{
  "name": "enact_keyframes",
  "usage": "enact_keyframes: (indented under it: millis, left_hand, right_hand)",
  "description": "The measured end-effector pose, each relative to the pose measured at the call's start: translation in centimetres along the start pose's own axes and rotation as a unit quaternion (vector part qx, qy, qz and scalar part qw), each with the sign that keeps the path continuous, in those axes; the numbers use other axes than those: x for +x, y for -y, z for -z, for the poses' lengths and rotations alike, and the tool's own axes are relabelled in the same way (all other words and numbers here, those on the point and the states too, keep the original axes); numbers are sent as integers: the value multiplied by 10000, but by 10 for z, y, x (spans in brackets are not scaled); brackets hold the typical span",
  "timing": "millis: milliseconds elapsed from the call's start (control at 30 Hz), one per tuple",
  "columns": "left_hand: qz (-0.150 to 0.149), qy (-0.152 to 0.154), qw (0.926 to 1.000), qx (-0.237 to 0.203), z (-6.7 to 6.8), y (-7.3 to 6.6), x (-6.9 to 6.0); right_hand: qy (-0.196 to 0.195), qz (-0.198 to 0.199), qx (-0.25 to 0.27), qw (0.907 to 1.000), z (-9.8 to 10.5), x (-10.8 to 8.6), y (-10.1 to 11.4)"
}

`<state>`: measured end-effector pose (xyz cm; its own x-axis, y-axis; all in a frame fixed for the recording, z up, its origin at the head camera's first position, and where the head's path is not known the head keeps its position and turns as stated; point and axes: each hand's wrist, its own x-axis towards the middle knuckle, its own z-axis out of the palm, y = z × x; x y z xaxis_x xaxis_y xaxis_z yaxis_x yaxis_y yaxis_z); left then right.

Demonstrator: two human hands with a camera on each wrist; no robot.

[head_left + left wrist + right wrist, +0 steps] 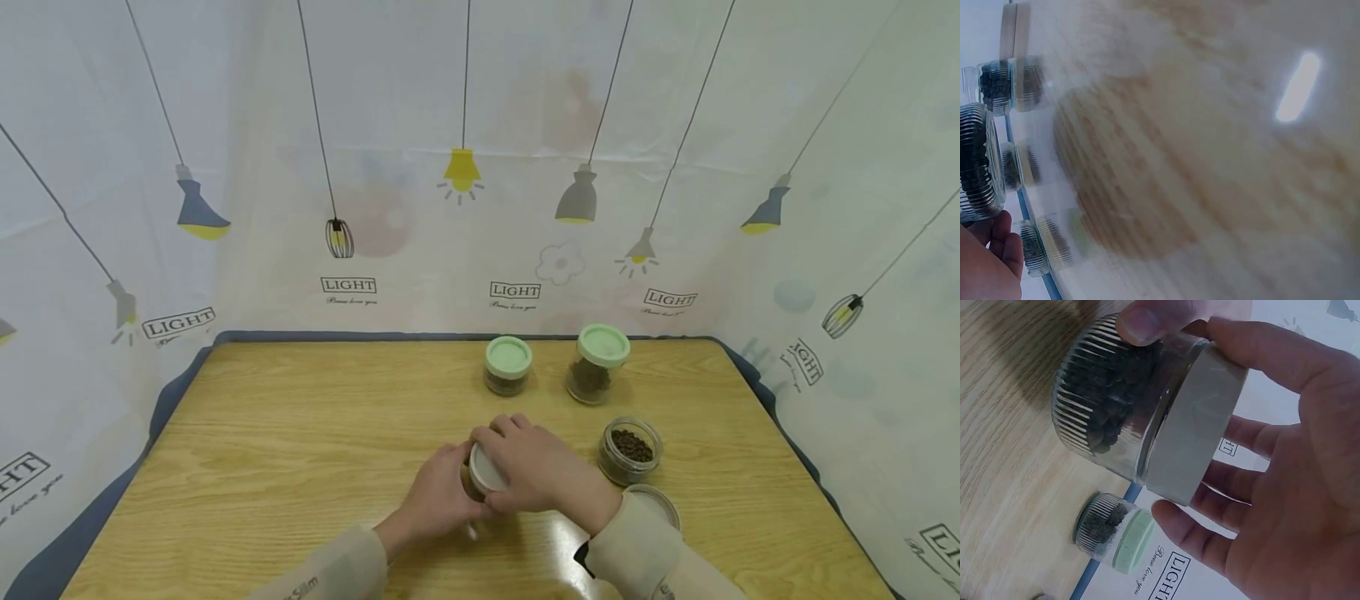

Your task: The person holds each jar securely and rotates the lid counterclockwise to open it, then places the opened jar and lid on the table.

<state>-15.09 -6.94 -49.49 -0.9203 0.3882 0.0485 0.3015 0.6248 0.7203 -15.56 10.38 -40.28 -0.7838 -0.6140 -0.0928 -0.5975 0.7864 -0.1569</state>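
Both hands meet at a glass jar with a whitish-grey lid (487, 469), tilted and raised off the wooden table. The left hand (442, 493) grips its glass body; in the left wrist view the ribbed jar (979, 162) and the curled left fingers (1007, 240) show at the left edge. My right hand (532, 467) is curled round the lid, and the right wrist view shows its thumb and fingers about the grey lid (1197, 425), with dark pieces inside the glass (1110, 387).
Two jars with green lids, one small (508, 360) and one taller (602, 347), stand at the back of the table. An uncovered jar of brown beans (630, 447) stands at the right, with a round lid (660, 503) lying by the right forearm.
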Motion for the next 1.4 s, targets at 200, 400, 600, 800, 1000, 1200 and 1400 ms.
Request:
enact_keyframes:
  millis: [200,400,600,800,1000,1200,1400]
  left_hand:
    - [-54,7,9997,-254,0,0,1]
    - [-317,-181,9988,-323,-3,2,2]
    - [-329,-237,9986,-342,-3,3,2]
    - [-72,-62,9991,-405,-1,0,1]
    - [179,13,9994,-280,0,-1,4]
    - [59,-23,9998,-214,0,-1,5]
    - [43,38,9996,-266,2,0,3]
  right_hand:
    - [-398,-461,-281,9977,2,-2,5]
    - [-939,-1432,-821,9818,0,-4,15]
    - [-966,-1882,-630,9753,-4,-3,21]
    - [-718,-1954,-444,9771,-6,-2,24]
    - [-739,-1769,-336,9809,-8,2,24]
    - [-676,-1328,-357,9882,-6,1,22]
    - [-434,-926,-310,9943,0,-2,20]
